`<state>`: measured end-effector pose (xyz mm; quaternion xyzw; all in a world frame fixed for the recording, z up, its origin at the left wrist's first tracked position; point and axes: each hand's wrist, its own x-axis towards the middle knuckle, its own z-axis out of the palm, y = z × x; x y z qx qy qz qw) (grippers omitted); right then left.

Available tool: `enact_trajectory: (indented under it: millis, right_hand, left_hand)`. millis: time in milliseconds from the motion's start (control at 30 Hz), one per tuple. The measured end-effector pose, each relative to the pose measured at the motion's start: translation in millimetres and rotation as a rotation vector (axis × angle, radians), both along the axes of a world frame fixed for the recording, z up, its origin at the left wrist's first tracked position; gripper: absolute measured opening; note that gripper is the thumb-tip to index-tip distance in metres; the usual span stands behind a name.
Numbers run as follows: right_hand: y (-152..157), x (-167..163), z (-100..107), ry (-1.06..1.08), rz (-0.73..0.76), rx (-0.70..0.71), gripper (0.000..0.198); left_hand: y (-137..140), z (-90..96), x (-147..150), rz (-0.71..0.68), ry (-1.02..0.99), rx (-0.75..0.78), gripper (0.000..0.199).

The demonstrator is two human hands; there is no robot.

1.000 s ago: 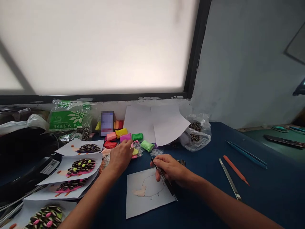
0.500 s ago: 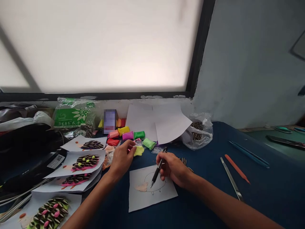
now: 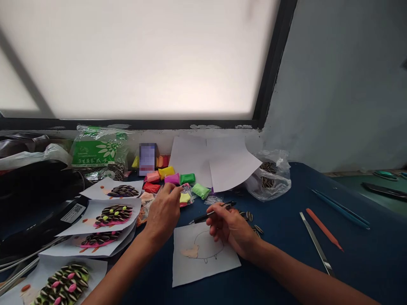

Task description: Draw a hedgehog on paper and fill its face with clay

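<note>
My left hand (image 3: 163, 207) hovers left of the drawing sheet, its fingers bent together; what they pinch, if anything, is hidden. Right beside its fingertips is a lump of yellow modelling clay (image 3: 185, 198) on a plastic wrapper. My right hand (image 3: 230, 228) is curled over the sheet's upper right, with a black pen (image 3: 199, 219) lying nearly level through its fingers, tip pointing left. On the white paper (image 3: 206, 271) is an outlined round-bodied animal with small feet. Flat beige clay (image 3: 190, 251) covers its pointed head. Several striped sunflower seeds (image 3: 249, 216) lie beyond my right hand.
At left lie finished seed-and-clay hedgehog pictures (image 3: 114, 216). Coloured clay packets (image 3: 171, 179), a green seed bag (image 3: 95, 152) and white sheets (image 3: 229, 165) line the back. A clear bag of seeds (image 3: 270, 178), tweezers (image 3: 340, 209), an orange tool (image 3: 324, 228) and a metal strip (image 3: 316, 243) are right.
The pen has swung from steeply tilted over the drawing to nearly level, its tip now beyond the sheet's far edge. My left fingers have drawn back slightly from the yellow clay.
</note>
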<state>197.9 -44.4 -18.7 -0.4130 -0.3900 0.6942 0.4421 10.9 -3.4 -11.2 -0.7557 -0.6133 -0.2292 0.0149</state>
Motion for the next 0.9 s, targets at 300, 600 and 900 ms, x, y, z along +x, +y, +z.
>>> enact_trajectory:
  millis: [300, 600, 900]
  right_hand:
    - [-11.2, 2.4, -3.3, -0.299, 0.02, 0.206, 0.033]
    - [-26.1, -7.6, -1.8, -0.661, 0.029, 0.585, 0.014]
    - [-20.7, -5.5, -10.4, -0.707, 0.069, 0.588, 0.018]
  left_hand:
    - [-30.6, -27.6, -1.9, -0.234, -0.119, -0.227, 0.018]
    - [-32.8, -31.4, 3.0, -0.25, -0.152, -0.203, 0.011]
    - [-30.2, -35.3, 3.9, -0.261, -0.163, -0.2, 0.012]
